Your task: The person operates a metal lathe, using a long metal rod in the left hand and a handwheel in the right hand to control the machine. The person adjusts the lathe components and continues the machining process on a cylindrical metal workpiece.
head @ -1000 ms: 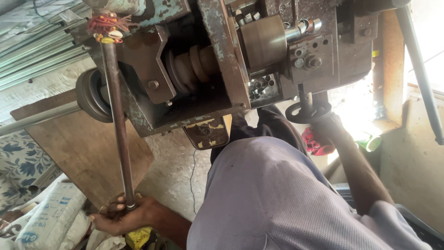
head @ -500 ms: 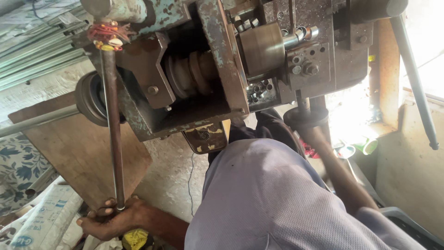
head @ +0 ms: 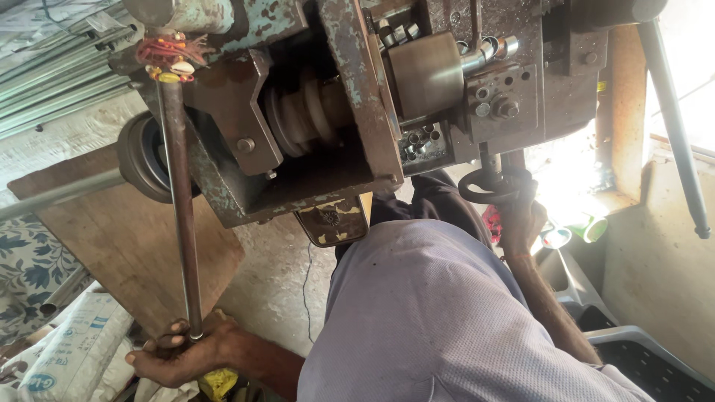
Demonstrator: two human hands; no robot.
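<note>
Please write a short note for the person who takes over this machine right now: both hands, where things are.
Left hand: closed around the lower end of the long metal rod, whose upper end enters the worn blue machine.
Right hand: gripping the small black handwheel under the machine's right side.
Short metal tubes lie in the machine's tray.
Done or left: cannot tell.

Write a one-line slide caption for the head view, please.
Left hand holds a long steel rod feeding the worn machine; right hand grips its small black handwheel.

Around the wooden board (head: 126, 238): white sacks (head: 67, 353) below, floral cloth (head: 26, 268) to its left, metal tubes (head: 52, 67) stacked above, green cups (head: 585, 231) far right.
</note>
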